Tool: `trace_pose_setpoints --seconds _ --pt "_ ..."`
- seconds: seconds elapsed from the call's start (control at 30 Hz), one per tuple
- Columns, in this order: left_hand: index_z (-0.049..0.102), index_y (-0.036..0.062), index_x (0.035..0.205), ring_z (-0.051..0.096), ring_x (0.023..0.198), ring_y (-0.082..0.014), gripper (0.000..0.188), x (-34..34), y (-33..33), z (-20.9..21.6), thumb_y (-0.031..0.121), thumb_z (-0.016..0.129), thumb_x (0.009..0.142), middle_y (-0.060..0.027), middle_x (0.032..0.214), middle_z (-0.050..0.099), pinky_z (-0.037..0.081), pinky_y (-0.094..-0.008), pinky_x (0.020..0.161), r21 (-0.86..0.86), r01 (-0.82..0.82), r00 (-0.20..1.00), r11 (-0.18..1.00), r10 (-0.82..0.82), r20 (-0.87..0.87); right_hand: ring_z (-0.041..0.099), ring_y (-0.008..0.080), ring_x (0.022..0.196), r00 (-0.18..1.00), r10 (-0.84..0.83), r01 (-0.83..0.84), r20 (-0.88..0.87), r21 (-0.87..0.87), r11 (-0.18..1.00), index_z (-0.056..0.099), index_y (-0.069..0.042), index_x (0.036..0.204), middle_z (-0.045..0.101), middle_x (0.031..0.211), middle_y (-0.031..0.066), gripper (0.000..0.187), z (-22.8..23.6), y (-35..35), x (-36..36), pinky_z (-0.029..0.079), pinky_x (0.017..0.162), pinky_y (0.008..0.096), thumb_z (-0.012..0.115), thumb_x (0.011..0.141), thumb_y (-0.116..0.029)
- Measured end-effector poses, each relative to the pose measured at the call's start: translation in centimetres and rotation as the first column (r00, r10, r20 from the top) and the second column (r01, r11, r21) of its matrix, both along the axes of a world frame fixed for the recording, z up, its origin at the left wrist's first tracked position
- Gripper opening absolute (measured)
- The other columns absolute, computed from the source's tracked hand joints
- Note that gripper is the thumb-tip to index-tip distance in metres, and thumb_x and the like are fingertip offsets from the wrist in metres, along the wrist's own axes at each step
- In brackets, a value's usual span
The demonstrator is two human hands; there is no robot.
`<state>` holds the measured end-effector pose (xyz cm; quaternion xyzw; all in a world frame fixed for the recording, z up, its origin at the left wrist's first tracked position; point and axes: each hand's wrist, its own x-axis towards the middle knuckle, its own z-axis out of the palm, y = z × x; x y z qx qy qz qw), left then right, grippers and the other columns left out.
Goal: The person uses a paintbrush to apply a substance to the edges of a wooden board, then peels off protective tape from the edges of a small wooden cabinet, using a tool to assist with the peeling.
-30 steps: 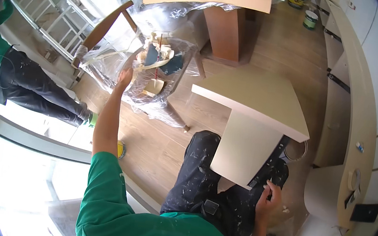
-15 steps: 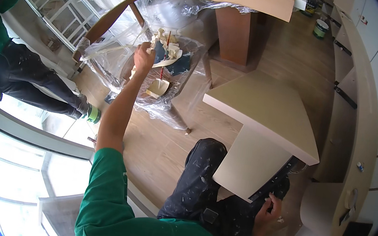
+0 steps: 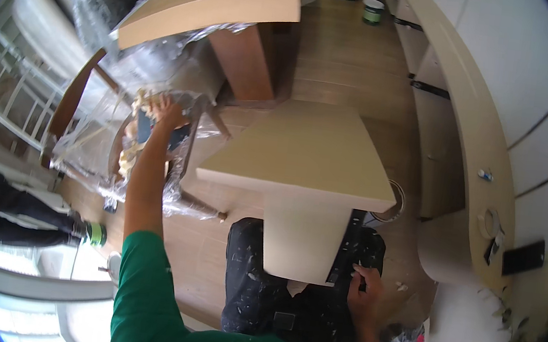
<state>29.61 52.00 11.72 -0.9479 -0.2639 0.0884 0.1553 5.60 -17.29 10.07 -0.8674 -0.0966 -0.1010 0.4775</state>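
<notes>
My left hand [image 3: 166, 114] reaches out over the seat of a wooden chair [image 3: 81, 121] wrapped in clear plastic, its fingers down among several small pale pieces [image 3: 130, 153] and a dark blue flat thing [image 3: 145, 129] on the seat; what it holds cannot be made out. My right hand [image 3: 364, 291] rests low at my right knee, fingers curled by the dark edge of a beige panel assembly [image 3: 302, 167] that stands across my lap. My trousers [image 3: 258, 299] are dark and paint-flecked.
A wooden table [image 3: 239, 9] with a blue can and a plate stands beyond the chair. A curved beige cabinet counter [image 3: 471, 127] runs along the right. Paint tubs [image 3: 373, 9] sit on the far floor. Another person's dark-trousered legs [image 3: 2, 213] are at left.
My left arm has stretched farther forward onto the chair seat, and the view has tilted toward the beige panel. My right hand stays by my knee.
</notes>
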Motion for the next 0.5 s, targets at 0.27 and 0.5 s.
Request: trace_pose_setpoints --seconds 0.27,0.5 --pt "0.076 0.012 0.093 0.028 0.154 -0.0431 0.044 -1.1 1.2 7.6 0.044 0.092 0.067 -0.0109 0.143 0.062 0.012 -0.0806 0.115 -0.087 0.195 0.953 0.977 -0.168 0.251 0.067 0.0288 0.074 0.999 0.009 -0.014 0.043 0.119 0.993 0.074 -0.003 0.102 0.069 0.083 0.0135 0.022 -1.8 -0.6 0.4 0.052 0.066 0.0352 0.065 0.084 0.006" --pt "0.079 0.0016 0.084 0.072 0.083 -0.0242 0.038 -3.6 2.8 18.1 0.037 0.089 0.08 -0.011 0.089 0.077 0.053 -0.037 0.082 -0.308 0.376 0.636 0.874 -0.001 0.772 0.066 0.0235 0.073 0.995 0.046 -0.059 0.083 0.159 0.985 0.074 -0.001 0.104 0.067 0.083 0.0134 0.023 -3.5 -0.7 0.2 0.052 0.065 0.0332 0.063 0.085 0.006"
